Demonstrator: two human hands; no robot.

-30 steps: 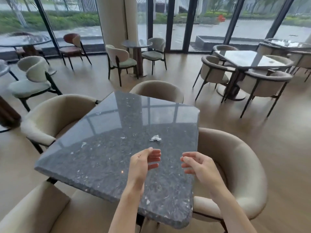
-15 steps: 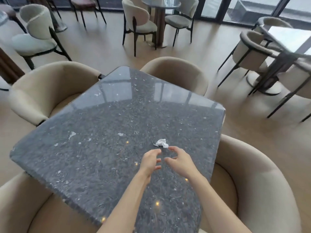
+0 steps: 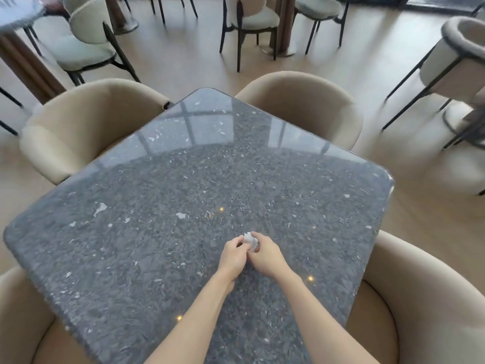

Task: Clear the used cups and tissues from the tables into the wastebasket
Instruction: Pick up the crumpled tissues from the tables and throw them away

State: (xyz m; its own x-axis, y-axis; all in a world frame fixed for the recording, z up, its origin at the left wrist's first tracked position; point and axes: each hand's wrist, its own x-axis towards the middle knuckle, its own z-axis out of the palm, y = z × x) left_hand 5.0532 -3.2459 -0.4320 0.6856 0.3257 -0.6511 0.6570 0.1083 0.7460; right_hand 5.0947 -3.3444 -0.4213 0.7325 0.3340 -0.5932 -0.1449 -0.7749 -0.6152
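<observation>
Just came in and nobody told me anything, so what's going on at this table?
A person is clearing litter. Both hands meet over the dark stone table: the left hand and right hand pinch a small crumpled white tissue between their fingertips. Beige chairs ring the table. No cups or wastebasket are in view, so the tissue is not yet binned.

Two hands: left hand, right hand. One crumpled tissue. One dark table. Four beige armchairs around it.

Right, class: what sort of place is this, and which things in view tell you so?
Probably a café or lounge seating area: a stone-topped table ringed by beige tub chairs, with more tables and chairs set out behind.
</observation>
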